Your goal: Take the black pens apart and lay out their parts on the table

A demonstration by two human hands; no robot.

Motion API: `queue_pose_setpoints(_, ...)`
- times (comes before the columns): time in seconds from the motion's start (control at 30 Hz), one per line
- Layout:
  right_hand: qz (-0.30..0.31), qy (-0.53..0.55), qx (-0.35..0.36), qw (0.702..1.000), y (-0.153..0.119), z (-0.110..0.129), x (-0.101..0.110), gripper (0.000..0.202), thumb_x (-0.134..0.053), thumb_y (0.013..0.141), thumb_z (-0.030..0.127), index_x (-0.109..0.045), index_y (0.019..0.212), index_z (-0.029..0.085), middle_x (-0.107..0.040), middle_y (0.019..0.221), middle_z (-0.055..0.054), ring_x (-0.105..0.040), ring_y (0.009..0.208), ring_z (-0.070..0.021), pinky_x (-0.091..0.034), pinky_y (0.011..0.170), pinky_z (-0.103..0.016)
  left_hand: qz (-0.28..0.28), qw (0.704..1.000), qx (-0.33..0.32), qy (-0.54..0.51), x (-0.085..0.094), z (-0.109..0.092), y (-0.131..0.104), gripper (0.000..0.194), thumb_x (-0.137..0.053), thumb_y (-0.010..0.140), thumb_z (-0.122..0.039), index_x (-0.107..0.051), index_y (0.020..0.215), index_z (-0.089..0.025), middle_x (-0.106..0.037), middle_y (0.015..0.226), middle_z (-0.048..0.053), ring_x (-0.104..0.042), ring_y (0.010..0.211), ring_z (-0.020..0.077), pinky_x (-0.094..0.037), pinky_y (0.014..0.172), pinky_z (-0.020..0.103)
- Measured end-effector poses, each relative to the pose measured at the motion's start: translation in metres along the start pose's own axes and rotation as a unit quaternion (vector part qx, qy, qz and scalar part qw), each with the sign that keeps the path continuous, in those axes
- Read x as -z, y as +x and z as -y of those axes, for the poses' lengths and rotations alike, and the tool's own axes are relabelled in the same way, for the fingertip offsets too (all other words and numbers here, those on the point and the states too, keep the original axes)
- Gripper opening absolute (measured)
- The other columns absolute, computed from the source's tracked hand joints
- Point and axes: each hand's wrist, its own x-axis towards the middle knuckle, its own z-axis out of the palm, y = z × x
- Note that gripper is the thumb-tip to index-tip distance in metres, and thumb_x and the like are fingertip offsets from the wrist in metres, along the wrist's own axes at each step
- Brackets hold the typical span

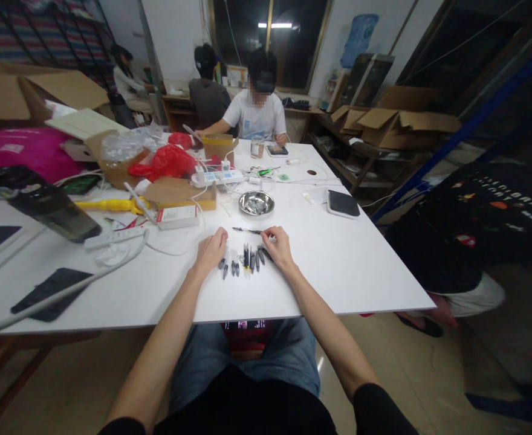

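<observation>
My right hand (277, 243) pinches one end of a slim dark pen (246, 230), whose pointed tip reaches left above the white table. My left hand (212, 249) is closed, its fingertips just left of that tip and apart from it; whatever lies inside its fingers is hidden. Between and below both hands several pen parts (246, 258) lie in a loose row: dark barrels or caps on the right, thin pieces with yellow ends in the middle, clear-and-black pieces on the left. Beyond the hands stands a shiny metal bowl (256, 203) with small pieces in it, too small to name.
A white box (178, 217), a power strip (217, 177), cables and a dark bottle (43, 202) crowd the left side. A black case (343, 203) lies right of the bowl. Across the table sits a person (257, 115); another person (465, 229) is at the right.
</observation>
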Motion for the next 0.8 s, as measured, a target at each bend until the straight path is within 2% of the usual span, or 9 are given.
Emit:
queue_pose_setpoints(0.33,0.01,0.011,-0.008,1.0,0.001,0.003,0.001,0.018,-0.056,0.092,0.027,-0.061,0.077,0.019,-0.065,0.079,-0.004,-0.052,0.08,-0.0193,-0.04,0.079,-0.032,0.002,1.0,-0.007,0.001,0.0,0.0,0.001,0.026,-0.029,0.102,-0.03,-0.05,0.116,-0.024,-0.071,0.084,0.004,-0.067,0.083,0.0213,-0.036,0.067,0.028)
queue_pose_setpoints(0.47,-0.013,0.015,0.0,1.0,0.006,0.021,0.014,0.02,-0.054,0.093,0.029,-0.06,0.076,0.02,-0.064,0.077,-0.004,-0.052,0.078,-0.0197,-0.041,0.078,-0.034,0.003,1.0,-0.005,-0.002,-0.001,0.0,0.001,0.023,-0.036,0.099,-0.028,-0.049,0.118,-0.025,-0.071,0.087,0.003,-0.067,0.085,0.0206,-0.037,0.068,0.028)
queue_pose_setpoints(0.53,-0.067,0.02,0.013,0.997,-0.011,0.041,0.022,0.022,-0.051,0.096,0.032,-0.061,0.08,0.02,-0.062,0.076,-0.005,-0.052,0.075,-0.0198,-0.042,0.077,-0.035,0.003,1.0,-0.003,-0.005,-0.002,0.0,0.001,0.023,-0.037,0.098,-0.028,-0.049,0.118,-0.025,-0.072,0.088,0.003,-0.067,0.086,0.0211,-0.038,0.069,0.028)
queue_pose_setpoints(0.6,-0.097,0.027,0.036,0.994,-0.052,0.065,0.023,0.023,-0.046,0.098,0.03,-0.063,0.087,0.02,-0.059,0.072,-0.005,-0.052,0.069,-0.0191,-0.043,0.07,-0.034,0.0,1.0,-0.005,-0.01,-0.002,0.0,0.001,0.023,-0.037,0.098,-0.028,-0.049,0.118,-0.025,-0.072,0.088,0.004,-0.068,0.086,0.0221,-0.038,0.07,0.029)
queue_pose_setpoints(0.63,-0.066,0.033,0.072,0.995,-0.08,0.076,0.021,0.023,-0.045,0.098,0.028,-0.065,0.09,0.021,-0.058,0.069,-0.004,-0.052,0.064,-0.0184,-0.043,0.066,-0.033,-0.001,1.0,-0.006,-0.011,-0.003,0.001,0.001,0.023,-0.037,0.098,-0.028,-0.049,0.118,-0.025,-0.072,0.089,0.004,-0.068,0.086,0.0225,-0.039,0.07,0.029)
queue_pose_setpoints(0.67,0.008,0.042,0.134,0.99,-0.112,0.085,0.016,0.022,-0.045,0.098,0.027,-0.066,0.093,0.022,-0.058,0.066,-0.003,-0.052,0.061,-0.018,-0.042,0.062,-0.032,-0.001,1.0,-0.007,-0.01,-0.003,0.001,0.001,0.023,-0.037,0.098,-0.027,-0.05,0.118,-0.025,-0.072,0.089,0.004,-0.068,0.086,0.0226,-0.039,0.07,0.029)
queue_pose_setpoints(0.73,0.195,0.047,0.244,0.949,-0.177,0.095,0.0,0.023,-0.046,0.097,0.029,-0.068,0.104,0.027,-0.058,0.061,-0.001,-0.054,0.055,-0.0172,-0.042,0.057,-0.03,-0.001,1.0,-0.007,-0.006,-0.004,0.001,0.001,0.024,-0.037,0.098,-0.027,-0.05,0.118,-0.025,-0.072,0.089,0.004,-0.068,0.086,0.0226,-0.039,0.071,0.029)
queue_pose_setpoints(0.77,0.279,0.031,0.249,0.927,-0.205,0.094,-0.009,0.026,-0.047,0.096,0.034,-0.067,0.113,0.029,-0.063,0.065,-0.002,-0.058,0.057,-0.0182,-0.044,0.057,-0.03,-0.001,1.0,-0.007,-0.004,-0.004,0.002,0.001,0.024,-0.037,0.098,-0.027,-0.05,0.118,-0.025,-0.072,0.089,0.004,-0.068,0.087,0.0226,-0.039,0.07,0.029)
queue_pose_setpoints(0.8,0.339,-0.004,0.199,0.919,-0.228,0.09,-0.018,0.032,-0.047,0.096,0.039,-0.064,0.123,0.03,-0.068,0.074,-0.005,-0.063,0.064,-0.0209,-0.048,0.061,-0.032,-0.001,1.0,-0.007,-0.002,-0.005,0.002,0.002,0.024,-0.037,0.098,-0.026,-0.05,0.118,-0.025,-0.072,0.089,0.004,-0.068,0.086,0.0227,-0.039,0.07,0.029)
